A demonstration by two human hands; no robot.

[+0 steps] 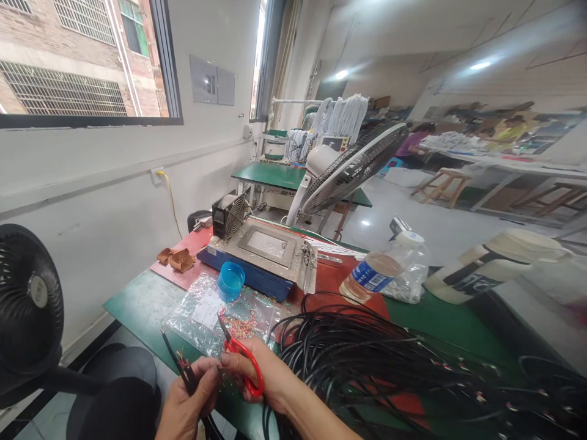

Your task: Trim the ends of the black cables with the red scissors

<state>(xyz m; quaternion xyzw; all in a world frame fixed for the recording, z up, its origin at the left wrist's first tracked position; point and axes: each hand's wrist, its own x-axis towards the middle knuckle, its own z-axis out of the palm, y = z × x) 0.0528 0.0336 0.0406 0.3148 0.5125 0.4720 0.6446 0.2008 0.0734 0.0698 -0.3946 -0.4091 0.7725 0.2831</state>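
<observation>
Closed around several black cables [175,356], my left hand [195,394] holds them at the near edge of the table; thin coloured and copper wire ends stick out of them. My right hand [257,373] keeps red-handled scissors [245,354] in its grip, blades pointing up and away. Its thumb and fingertips come together with those of my left hand near the wire ends; what is pinched there is too small to tell. Just beyond, a clear plastic bag [188,311] lies flat with small red and pale wire clippings [243,324] on it.
A blue cup [230,281] stands before a solder pot [257,256] with a small fan. Black cables [348,342] pile up on the right, below a plastic bottle [373,272] and a white jar [490,266]. A black fan [30,305] stands left. Persons sit far off.
</observation>
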